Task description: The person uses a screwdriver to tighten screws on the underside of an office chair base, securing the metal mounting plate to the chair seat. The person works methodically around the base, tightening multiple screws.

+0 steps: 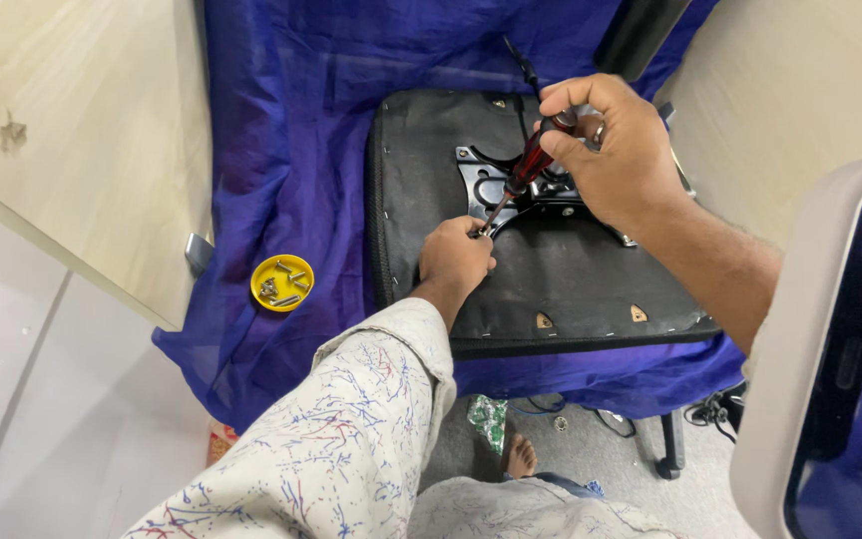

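My right hand grips a red-handled screwdriver. My left hand pinches at its tip on the black metal plate.

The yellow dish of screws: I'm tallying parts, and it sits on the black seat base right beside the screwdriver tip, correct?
Not quite. The yellow dish of screws sits on the blue cloth, left of the black seat base, apart from the screwdriver. The head view shows it.

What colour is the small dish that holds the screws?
The small dish is yellow; the head view shows it on the blue cloth.
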